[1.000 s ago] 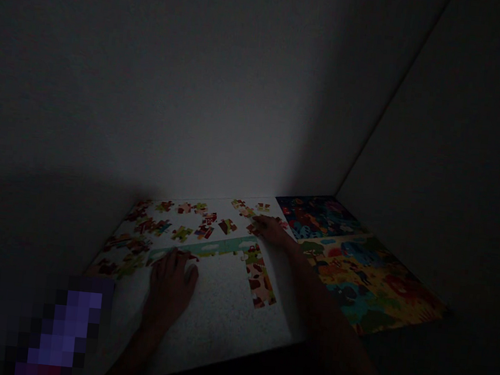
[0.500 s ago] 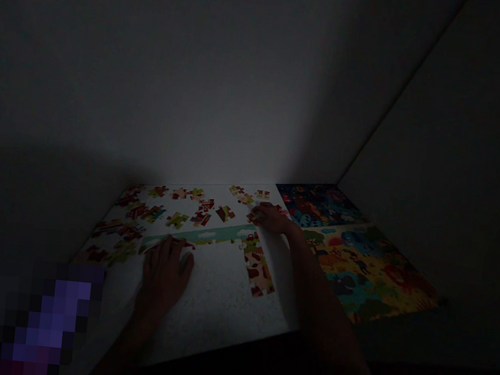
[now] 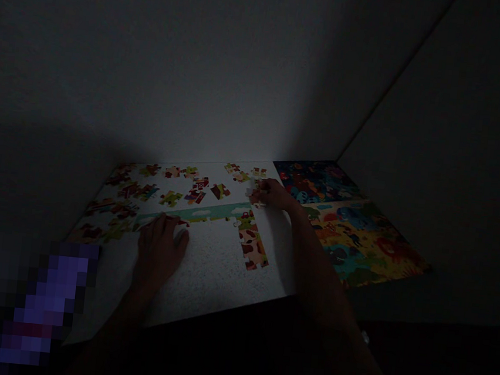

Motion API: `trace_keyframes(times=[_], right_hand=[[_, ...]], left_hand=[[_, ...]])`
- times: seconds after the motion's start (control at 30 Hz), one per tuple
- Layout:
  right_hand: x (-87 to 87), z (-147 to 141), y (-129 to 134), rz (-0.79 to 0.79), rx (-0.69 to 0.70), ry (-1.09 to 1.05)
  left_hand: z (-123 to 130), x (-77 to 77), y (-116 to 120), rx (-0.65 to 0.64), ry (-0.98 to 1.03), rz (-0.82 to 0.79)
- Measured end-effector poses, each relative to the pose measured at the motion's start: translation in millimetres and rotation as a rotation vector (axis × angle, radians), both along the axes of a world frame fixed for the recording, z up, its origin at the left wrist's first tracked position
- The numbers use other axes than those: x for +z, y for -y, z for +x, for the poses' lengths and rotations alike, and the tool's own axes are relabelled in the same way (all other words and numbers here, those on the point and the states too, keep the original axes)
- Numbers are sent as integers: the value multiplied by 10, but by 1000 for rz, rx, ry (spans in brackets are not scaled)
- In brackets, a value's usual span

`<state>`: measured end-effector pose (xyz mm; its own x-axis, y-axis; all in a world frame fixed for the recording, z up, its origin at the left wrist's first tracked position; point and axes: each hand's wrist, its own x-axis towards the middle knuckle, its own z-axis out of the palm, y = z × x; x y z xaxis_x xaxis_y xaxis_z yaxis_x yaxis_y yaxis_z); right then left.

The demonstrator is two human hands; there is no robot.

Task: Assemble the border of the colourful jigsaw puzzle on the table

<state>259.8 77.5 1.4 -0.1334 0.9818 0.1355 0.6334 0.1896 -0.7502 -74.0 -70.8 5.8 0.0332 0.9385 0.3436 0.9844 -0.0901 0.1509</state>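
Observation:
My left hand [image 3: 160,252] lies on the white tabletop [image 3: 196,288], palm down, thumb apart from the fingers. Its fingertips rest at the left end of a joined blue-green puzzle strip [image 3: 203,213] showing sky. My right hand [image 3: 278,196] is closed in a pinch on a puzzle piece [image 3: 255,196], just above the strip's right end. From that end a joined column of puzzle pieces [image 3: 253,248], with a red car and brown-and-pink patches, runs toward me. The dim light hides the held piece's picture.
Several loose puzzle pieces [image 3: 171,198] lie along the back and the left side of the table. On the right are two picture puzzles, one dark blue [image 3: 319,179] and one yellow with animals [image 3: 368,240]. A wall [image 3: 206,89] rises behind. A blurred purple patch [image 3: 52,292] covers the lower left.
The view has tilted, so the table sits higher in the picture. My right hand has shifted slightly right relative to the strip, still pinching the puzzle piece. My left hand stays on the strip's left end.

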Motion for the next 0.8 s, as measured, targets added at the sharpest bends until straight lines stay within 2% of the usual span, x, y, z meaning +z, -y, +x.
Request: trace_keyframes(times=[0.2,0.37,0.5,0.6,0.8], right_hand=[[69,-33,74,-5,-60,-293],[227,-115,153,-100,-63,-565],[251,-148,188,-175,-50,-782],[233,-157,195,-196,-20,-831],[234,-163,196,-202,44,-797]], left_hand=[[-10,-6,-4,6,-12,5],[-63,-112,-30,-1,2,49],[-91,-164,-43,-14,31,57],[-94,-161,-44,-20,34,59],[-76,-149,-37,-2,24,49]])
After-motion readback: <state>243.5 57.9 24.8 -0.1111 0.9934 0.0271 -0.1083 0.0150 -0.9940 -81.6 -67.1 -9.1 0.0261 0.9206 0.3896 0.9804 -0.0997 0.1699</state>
